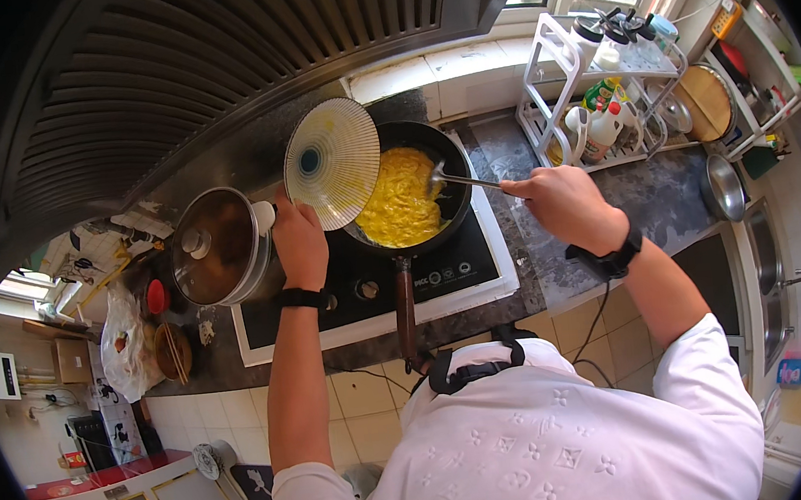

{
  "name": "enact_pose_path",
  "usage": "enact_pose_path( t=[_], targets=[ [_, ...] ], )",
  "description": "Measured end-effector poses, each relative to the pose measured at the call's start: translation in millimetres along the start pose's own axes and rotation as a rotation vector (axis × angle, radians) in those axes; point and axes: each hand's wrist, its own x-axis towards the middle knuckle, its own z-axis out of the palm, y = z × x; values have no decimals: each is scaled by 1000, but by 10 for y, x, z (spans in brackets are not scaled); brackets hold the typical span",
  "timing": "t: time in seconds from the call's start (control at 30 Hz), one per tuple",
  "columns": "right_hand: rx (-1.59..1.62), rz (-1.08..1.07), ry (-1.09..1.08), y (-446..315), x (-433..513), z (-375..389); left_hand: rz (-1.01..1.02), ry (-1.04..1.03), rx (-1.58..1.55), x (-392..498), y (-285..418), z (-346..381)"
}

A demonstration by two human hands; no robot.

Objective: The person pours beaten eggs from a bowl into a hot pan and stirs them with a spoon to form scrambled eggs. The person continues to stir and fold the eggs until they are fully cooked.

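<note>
My left hand (301,244) grips the rim of a striped ceramic bowl (334,162), tilted over the left edge of a black frying pan (454,165). Yellow egg residue clings to the bowl's inner face. Soft yellow egg (402,203) covers much of the pan's bottom. My right hand (564,207) holds the handle of a metal spatula (470,180), its index finger stretched along it; the spatula's head rests at the egg's right side. The pan sits on a black gas hob (460,273) with its brown handle (404,307) towards me.
A pot with a glass lid (216,246) stands left of my left hand. Farther left are a brown bowl with chopsticks (173,350), a red cup (158,296) and a plastic bag (124,342). A white rack (551,84) with bottles stands right; a range hood (209,66) hangs above.
</note>
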Motion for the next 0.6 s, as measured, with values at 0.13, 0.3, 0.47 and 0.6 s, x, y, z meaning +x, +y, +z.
enact_pose_path(
  t=[0.13,0.3,0.47,0.6],
  targets=[
    [-55,-8,-54,-59,75,47,-121,-57,-36,-3,74,-38],
    [193,46,86,-86,364,686,-143,-71,-30,-6,114,-61],
    [367,254,186,-184,310,687,-137,-85,-3,49,78,-56],
    [573,315,78,-495,123,768,-146,-59,-5,30,64,-34]
  ],
)
